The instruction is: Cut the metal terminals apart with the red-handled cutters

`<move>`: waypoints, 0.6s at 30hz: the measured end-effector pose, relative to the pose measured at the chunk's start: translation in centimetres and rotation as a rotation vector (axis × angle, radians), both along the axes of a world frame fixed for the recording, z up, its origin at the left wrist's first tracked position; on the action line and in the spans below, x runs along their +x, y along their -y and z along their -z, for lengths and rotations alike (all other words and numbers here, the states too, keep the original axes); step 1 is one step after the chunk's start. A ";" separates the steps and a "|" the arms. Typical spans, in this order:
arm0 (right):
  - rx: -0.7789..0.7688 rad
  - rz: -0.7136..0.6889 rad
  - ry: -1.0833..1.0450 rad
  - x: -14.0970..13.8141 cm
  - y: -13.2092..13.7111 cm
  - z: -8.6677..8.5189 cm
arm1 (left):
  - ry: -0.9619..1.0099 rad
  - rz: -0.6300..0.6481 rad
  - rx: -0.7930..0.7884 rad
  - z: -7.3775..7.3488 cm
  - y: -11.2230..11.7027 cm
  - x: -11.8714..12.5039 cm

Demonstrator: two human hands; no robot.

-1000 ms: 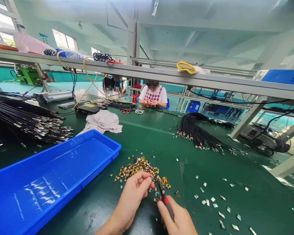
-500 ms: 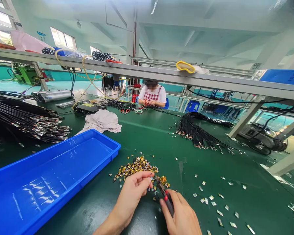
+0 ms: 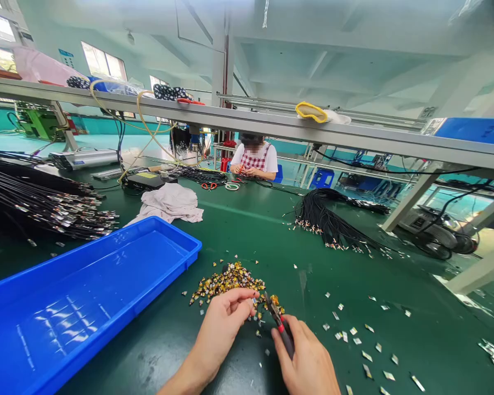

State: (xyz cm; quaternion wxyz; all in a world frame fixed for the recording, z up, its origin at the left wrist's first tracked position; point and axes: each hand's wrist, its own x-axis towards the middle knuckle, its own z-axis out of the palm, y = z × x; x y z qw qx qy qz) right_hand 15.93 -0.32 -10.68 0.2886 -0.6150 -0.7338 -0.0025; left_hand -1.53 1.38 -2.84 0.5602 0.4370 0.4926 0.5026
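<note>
My left hand (image 3: pixel 226 318) is closed, with a small pale piece (image 3: pixel 254 300) pinched between thumb and forefinger; its exact kind is too small to make out. Wrapped around dark-handled pliers (image 3: pixel 280 325) with red bands is my right hand (image 3: pixel 307 356). The pliers' jaws point up and left, just right of the pinched piece and apart from it. Behind both hands lies a heap of small gold and dark pieces (image 3: pixel 226 282), partly hidden by my left hand. Several small silvery flat pieces (image 3: pixel 367 356) are scattered over the green table (image 3: pixel 247 236) to the right.
A blue tray (image 3: pixel 135 318) stands at left, with a crumpled cloth (image 3: pixel 168 203) behind it. Bundles of black cables lie at far left (image 3: pixel 45 197) and back right (image 3: pixel 325 216). A metal shelf (image 3: pixel 239 117) spans above. Across the table sits a person (image 3: pixel 255 159) in a checked apron.
The pliers and my right hand have shifted slightly right, away from the pinched piece. My left hand stays nearly in place. The view has moved a little.
</note>
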 end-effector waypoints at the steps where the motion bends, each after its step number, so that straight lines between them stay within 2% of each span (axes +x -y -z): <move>1: -0.009 -0.018 0.008 0.2 -0.1 0.0 | -0.003 0.002 0.001 0.0 0.0 0.0; 5: -0.071 -0.081 0.036 0.7 -0.3 -0.2 | 0.007 0.008 0.000 0.1 -0.2 0.0; 10: -0.109 -0.039 0.033 0.5 -0.3 -0.5 | 0.097 0.031 -0.039 0.3 -0.5 0.0; 13: -0.115 -0.066 0.031 0.4 -0.4 -0.6 | 0.249 0.083 -0.088 0.6 -0.6 -0.2; 18: -0.054 -0.030 0.004 0.1 -0.2 -0.2 | 0.621 0.289 -0.196 1.0 -0.6 -0.9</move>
